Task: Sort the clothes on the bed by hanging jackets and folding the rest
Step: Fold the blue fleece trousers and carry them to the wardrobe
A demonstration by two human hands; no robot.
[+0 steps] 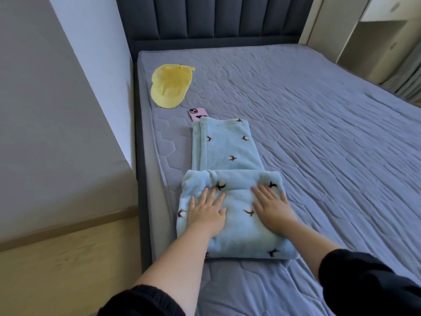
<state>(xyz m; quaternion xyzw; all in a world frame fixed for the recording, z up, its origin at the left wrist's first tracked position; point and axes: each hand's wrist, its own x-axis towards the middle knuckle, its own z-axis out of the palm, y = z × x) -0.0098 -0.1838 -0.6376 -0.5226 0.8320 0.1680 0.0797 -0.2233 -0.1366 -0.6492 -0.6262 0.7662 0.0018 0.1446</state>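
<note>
Pressing flat on the folded near part of a light blue fleece garment printed with small dark-and-white motifs [230, 201], the left hand [206, 212] and right hand [272, 205] are lying side by side, each grip open with fingers spread and holding nothing. The garment is lying along the left side of the grey-blue quilted bed [319, 137], its far end covering part of a pink phone [196, 113]. A yellow fabric cap [170, 86] is sitting beyond, apart from both.
</note>
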